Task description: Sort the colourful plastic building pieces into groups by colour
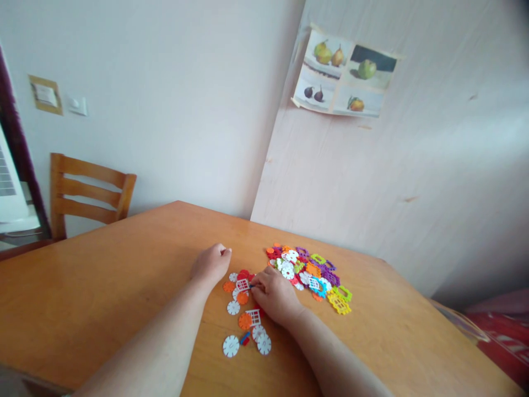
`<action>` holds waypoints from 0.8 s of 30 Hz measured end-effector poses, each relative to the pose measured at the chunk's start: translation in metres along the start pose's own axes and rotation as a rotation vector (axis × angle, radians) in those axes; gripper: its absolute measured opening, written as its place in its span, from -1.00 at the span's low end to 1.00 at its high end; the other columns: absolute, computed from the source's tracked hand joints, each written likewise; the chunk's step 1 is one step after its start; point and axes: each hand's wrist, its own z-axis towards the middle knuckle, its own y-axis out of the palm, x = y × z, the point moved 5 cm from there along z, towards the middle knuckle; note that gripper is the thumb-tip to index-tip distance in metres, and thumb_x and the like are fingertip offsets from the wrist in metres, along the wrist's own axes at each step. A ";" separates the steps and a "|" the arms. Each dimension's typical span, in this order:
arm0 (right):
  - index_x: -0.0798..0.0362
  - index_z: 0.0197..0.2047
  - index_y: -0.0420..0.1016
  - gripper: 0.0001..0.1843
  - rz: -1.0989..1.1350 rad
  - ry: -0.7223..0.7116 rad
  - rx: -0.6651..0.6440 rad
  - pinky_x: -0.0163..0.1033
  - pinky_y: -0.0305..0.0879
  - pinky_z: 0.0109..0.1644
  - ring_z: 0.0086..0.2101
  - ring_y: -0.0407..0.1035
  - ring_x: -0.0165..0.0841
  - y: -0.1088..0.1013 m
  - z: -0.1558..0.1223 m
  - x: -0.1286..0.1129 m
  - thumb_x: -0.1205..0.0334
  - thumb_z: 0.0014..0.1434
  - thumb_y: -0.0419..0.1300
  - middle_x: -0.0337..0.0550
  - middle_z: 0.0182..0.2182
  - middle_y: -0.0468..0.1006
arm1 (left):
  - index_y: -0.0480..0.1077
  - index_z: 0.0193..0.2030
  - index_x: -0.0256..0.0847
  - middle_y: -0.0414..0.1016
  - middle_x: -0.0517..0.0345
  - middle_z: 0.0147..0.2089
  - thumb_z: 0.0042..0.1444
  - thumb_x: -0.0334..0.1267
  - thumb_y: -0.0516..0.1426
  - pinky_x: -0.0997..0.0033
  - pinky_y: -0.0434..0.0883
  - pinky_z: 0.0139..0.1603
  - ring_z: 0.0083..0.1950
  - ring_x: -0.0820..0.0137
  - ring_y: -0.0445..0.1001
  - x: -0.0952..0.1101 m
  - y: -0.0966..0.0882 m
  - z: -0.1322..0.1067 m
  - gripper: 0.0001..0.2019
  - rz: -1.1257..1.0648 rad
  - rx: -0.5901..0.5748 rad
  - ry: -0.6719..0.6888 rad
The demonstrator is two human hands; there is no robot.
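Observation:
My left hand point(212, 262) is closed in a loose fist just above the wooden table; the inside of the fingers is hidden. My right hand point(273, 292) is closed too, its fingertips pinching what looks like a small blue plastic piece beside a white window-shaped piece point(242, 284). Around the fingertips lie notched plastic discs, among them an orange disc point(228, 286) and a white disc point(233, 307). Nearer to me are another white window piece point(255, 317), an orange disc point(245, 321), a white disc point(230, 346) and a small blue and red piece point(245, 338).
Beyond my right hand spreads a pile of mixed plastic pieces point(309, 271), with a yellow one point(339, 302) at its right end. The wooden table point(124, 286) meets the wall at the back. A wooden chair point(88, 190) stands at the far left. Fruit pictures point(345, 74) hang above.

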 end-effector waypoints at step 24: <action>-0.15 0.03 0.52 -0.70 -0.060 -0.192 -0.034 -0.03 0.08 0.19 0.15 0.16 -0.16 -0.001 -0.007 -0.014 0.17 0.23 0.14 -0.15 0.10 0.43 | 0.43 -0.32 -0.08 0.58 0.07 -0.23 0.21 0.09 -0.08 0.39 0.13 -0.42 -0.28 0.29 0.47 -0.001 0.004 0.002 -0.61 0.032 0.014 0.011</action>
